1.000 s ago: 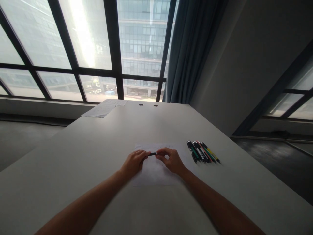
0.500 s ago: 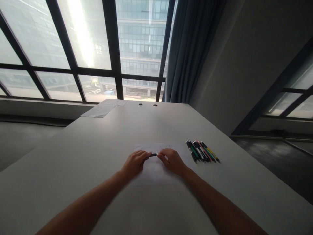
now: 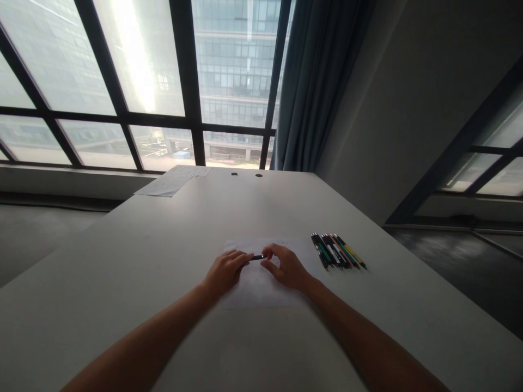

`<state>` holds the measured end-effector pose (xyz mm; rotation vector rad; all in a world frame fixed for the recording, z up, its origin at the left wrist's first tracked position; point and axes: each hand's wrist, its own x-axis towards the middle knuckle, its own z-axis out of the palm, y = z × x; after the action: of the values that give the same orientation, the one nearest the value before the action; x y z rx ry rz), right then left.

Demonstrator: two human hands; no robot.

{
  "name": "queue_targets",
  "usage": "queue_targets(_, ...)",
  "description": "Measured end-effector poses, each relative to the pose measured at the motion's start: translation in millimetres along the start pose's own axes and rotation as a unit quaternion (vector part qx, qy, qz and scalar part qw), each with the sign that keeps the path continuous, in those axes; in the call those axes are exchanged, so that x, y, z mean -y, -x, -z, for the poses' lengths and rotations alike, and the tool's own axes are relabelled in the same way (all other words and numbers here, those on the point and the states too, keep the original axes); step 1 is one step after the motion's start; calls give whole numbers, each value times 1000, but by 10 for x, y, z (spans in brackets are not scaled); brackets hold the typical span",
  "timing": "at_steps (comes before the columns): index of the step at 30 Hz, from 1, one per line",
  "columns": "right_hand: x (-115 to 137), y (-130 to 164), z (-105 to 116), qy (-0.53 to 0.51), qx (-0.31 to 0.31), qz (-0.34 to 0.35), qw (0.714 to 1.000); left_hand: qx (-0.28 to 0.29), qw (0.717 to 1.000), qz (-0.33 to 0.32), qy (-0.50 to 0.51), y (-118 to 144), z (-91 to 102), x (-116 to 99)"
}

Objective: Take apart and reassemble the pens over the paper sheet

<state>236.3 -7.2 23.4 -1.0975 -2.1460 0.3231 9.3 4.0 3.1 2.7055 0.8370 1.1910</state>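
Observation:
A black pen point(image 3: 257, 257) lies level between my two hands, just above a white sheet of paper point(image 3: 261, 286) on the white table point(image 3: 122, 272). My left hand point(image 3: 225, 270) pinches the pen's left end with its fingertips. My right hand point(image 3: 285, 265) grips the right end between thumb and fingers. Most of the pen is hidden by the fingers; only a short dark stretch shows between them.
A row of several pens point(image 3: 337, 251) in black, green, red and yellow lies on the table right of my right hand. More paper sheets point(image 3: 174, 181) lie at the far left corner, by two cable holes point(image 3: 246, 175). Windows and a dark curtain point(image 3: 318, 81) stand behind.
My right-hand fingers have shifted slightly on the pen's end. Both hands and the pen stay in the same place above the sheet.

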Motion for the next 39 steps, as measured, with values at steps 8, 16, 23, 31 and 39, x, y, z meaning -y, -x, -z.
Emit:
queue_targets(8, 0, -21, -11, 83, 13, 21, 996, -11, 1000, -3, -22, 19, -14, -15)
queue_targets(16, -37, -59, 147, 208, -66, 22, 976, 11, 991, 128, -47, -12, 40, -26)
queue_targets(23, 104, -74, -38, 169, 8, 119, 978, -28, 985, 164, 52, 6, -20, -78)
queue_targets(31, 165, -11, 81, 184, -95, 98, 973, 43, 984, 175, -14, 9, 81, -8)
queue_targets(39, 260, -9, 19, 165, -79, 163, 969, 71, 984, 162, -38, 17, 64, -15)
